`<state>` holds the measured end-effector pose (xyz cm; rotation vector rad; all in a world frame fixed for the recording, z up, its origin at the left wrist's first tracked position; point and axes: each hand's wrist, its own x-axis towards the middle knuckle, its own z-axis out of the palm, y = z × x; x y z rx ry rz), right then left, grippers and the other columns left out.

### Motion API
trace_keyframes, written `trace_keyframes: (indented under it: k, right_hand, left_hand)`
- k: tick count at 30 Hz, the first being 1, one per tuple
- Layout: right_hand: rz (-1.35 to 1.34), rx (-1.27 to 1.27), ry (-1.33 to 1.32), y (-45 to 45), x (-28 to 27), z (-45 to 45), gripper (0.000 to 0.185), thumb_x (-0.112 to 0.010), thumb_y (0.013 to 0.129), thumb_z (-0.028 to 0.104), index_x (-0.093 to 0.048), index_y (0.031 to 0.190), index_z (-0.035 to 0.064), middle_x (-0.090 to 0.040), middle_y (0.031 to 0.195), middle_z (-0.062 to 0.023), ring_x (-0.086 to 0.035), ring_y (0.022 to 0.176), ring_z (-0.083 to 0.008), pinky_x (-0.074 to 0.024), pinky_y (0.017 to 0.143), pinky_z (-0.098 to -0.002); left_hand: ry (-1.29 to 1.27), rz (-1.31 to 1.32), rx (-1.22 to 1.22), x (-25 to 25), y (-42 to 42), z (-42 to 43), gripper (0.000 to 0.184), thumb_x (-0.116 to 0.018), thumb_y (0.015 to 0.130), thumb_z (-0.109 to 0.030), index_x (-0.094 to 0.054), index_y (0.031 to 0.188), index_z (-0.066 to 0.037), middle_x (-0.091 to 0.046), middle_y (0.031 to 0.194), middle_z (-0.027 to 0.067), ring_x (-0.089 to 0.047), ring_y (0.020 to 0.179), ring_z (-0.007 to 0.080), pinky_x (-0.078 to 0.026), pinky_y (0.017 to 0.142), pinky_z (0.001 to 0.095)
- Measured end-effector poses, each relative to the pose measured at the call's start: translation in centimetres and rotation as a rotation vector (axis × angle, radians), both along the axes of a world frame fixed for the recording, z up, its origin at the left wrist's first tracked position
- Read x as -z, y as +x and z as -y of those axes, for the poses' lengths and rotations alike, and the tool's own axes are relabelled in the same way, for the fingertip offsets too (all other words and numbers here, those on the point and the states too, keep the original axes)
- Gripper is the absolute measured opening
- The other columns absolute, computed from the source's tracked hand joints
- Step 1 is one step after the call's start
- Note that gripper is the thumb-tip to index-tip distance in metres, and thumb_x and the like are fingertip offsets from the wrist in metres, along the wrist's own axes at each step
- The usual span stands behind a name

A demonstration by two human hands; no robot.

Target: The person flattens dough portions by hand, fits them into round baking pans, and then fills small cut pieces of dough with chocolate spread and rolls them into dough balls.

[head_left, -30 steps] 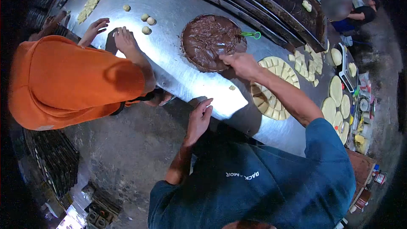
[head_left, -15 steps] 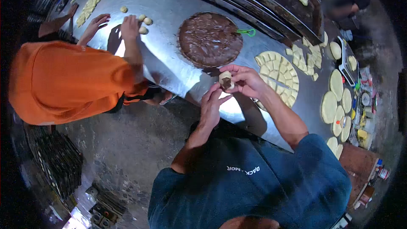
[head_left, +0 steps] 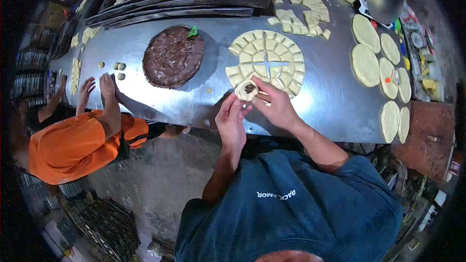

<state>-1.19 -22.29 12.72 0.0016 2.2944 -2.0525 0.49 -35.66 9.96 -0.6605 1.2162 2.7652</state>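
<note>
Between my two hands is a small piece of dough with dark brown filling in its middle, its pale edge gathered up around it. The fingers of my left hand pinch it from the left and below. My right hand grips its right side with thumb and fingers. Just behind my hands, a round of dough cut into many pieces lies on the metal table, with a gap at its left edge. To its left sits a round pan of brown filling with a green-handled tool at its rim.
Flat dough discs lie along the right end. Cut dough strips and dark trays are at the back. On the left, a co-worker in orange handles dough near small dough balls.
My view has turned to the right, so the table now runs level. Both hands still hold the dough, whose edge now stands more closed around the filling.
</note>
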Motion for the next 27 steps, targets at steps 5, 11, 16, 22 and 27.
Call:
trace_keyframes:
  k: [5,11,16,22,27]
  right_hand:
    - [-0.537,0.002,0.525,2.7,-0.4,-3.8,0.030,-0.064,0.081,0.002,-0.063,0.111,-0.0016,-0.066,0.104,-0.0191,-0.065,0.096,-0.0317,-0.0539,0.082,-0.0355]
    - [-0.206,-0.197,0.378,2.0,-3.4,-5.9,0.010,-0.064,0.080,0.012,-0.066,0.086,0.0038,-0.063,0.078,-0.0126,-0.064,0.072,-0.0270,-0.0507,0.065,-0.0362]
    - [-0.108,-0.235,0.274,-0.6,-0.7,-4.3,0.014,-0.063,0.078,0.010,-0.063,0.090,0.0029,-0.061,0.093,-0.0144,-0.061,0.073,-0.0268,-0.0487,0.065,-0.0358]
    - [-0.381,-0.102,0.326,0.4,-1.6,0.6,0.013,-0.061,0.083,0.010,-0.064,0.093,0.0015,-0.063,0.089,-0.0126,-0.063,0.082,-0.0304,-0.0519,0.072,-0.0362]
    - [-0.199,-0.268,0.437,-2.3,-2.3,2.5,0.015,-0.062,0.083,0.009,-0.065,0.097,0.0061,-0.062,0.090,-0.0129,-0.062,0.082,-0.0324,-0.0510,0.070,-0.0403]
  left_hand:
    - [-0.473,-0.162,0.178,-1.9,2.0,-2.6,0.019,-0.058,0.092,-0.005,-0.062,0.108,0.004,-0.064,0.103,0.0074,-0.060,0.086,0.0119,-0.052,0.069,0.0249]
    - [-0.194,-0.168,0.400,-0.9,2.6,-1.7,0.021,-0.061,0.090,-0.006,-0.060,0.108,0.003,-0.063,0.102,0.0087,-0.061,0.087,0.0127,-0.050,0.072,0.0243]
    - [0.166,-0.053,0.391,0.3,1.5,-0.7,0.026,-0.056,0.091,-0.005,-0.056,0.116,0.003,-0.061,0.112,0.0124,-0.061,0.102,0.0203,-0.051,0.090,0.0330]
    - [0.092,-0.035,0.236,0.6,0.5,1.8,0.034,-0.056,0.093,-0.007,-0.053,0.124,0.006,-0.059,0.117,0.0130,-0.060,0.106,0.0207,-0.049,0.092,0.0350]
    - [0.102,-0.059,0.560,1.9,-2.7,6.7,0.028,-0.057,0.091,-0.007,-0.059,0.116,0.006,-0.063,0.109,0.0113,-0.061,0.096,0.0183,-0.050,0.084,0.0308]
